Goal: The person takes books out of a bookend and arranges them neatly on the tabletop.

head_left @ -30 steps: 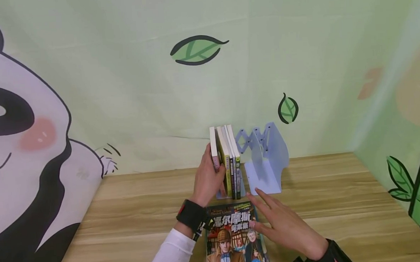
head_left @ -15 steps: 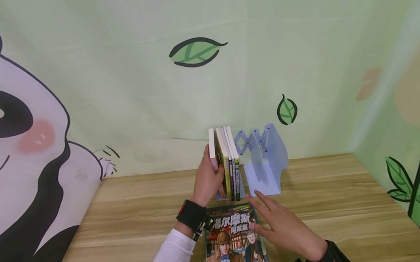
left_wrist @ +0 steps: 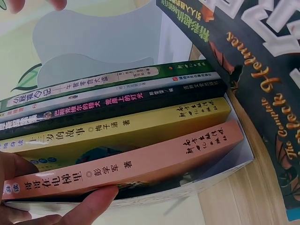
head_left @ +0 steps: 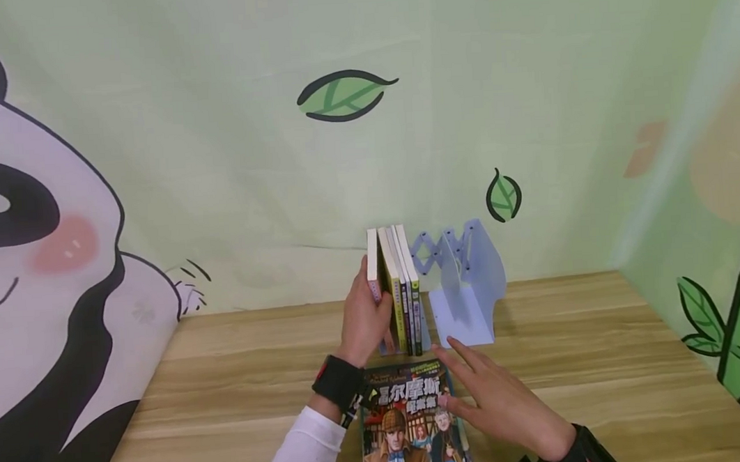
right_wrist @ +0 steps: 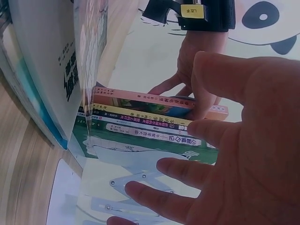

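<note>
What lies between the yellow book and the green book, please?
Between the yellow book and the green book stand a black book and a pale book, as the left wrist view shows.

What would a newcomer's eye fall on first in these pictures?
Probably the big panda on the wall, far left. Then the upright books in the blue rack near the centre, the left hand gripping the pink book. A dark illustrated book is in front of them.

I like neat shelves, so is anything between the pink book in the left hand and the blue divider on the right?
Yes: beside the pink book stand the yellow book, dark book, pale book and green book, all before the blue divider.
</note>
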### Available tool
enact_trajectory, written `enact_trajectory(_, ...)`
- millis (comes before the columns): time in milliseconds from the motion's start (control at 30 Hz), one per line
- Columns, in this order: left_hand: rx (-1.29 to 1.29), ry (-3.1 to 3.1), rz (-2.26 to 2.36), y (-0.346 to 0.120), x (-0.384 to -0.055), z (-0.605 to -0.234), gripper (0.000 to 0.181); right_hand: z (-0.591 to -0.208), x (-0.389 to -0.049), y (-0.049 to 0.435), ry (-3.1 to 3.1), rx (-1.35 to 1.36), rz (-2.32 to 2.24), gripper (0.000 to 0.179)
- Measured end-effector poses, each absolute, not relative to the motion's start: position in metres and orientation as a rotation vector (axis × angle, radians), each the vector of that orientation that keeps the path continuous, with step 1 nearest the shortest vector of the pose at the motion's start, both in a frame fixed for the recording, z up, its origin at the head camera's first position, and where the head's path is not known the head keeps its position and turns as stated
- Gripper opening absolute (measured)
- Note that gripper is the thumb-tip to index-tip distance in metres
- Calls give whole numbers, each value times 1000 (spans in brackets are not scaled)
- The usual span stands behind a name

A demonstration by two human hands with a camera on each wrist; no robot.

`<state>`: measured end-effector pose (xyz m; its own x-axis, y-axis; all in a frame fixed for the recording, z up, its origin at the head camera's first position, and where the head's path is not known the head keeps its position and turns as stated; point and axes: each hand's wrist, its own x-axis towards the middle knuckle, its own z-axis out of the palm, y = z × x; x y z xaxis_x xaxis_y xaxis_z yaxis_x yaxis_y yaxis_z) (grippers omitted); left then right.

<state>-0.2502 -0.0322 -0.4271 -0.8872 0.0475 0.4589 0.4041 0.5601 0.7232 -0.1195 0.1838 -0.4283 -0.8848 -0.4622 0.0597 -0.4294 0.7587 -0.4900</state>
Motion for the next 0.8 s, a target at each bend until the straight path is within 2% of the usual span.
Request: enact_trajectory(800,-348,-2422,-1264,-31,-241,-418,72,-428,-118,184,2888,-748,-760,75)
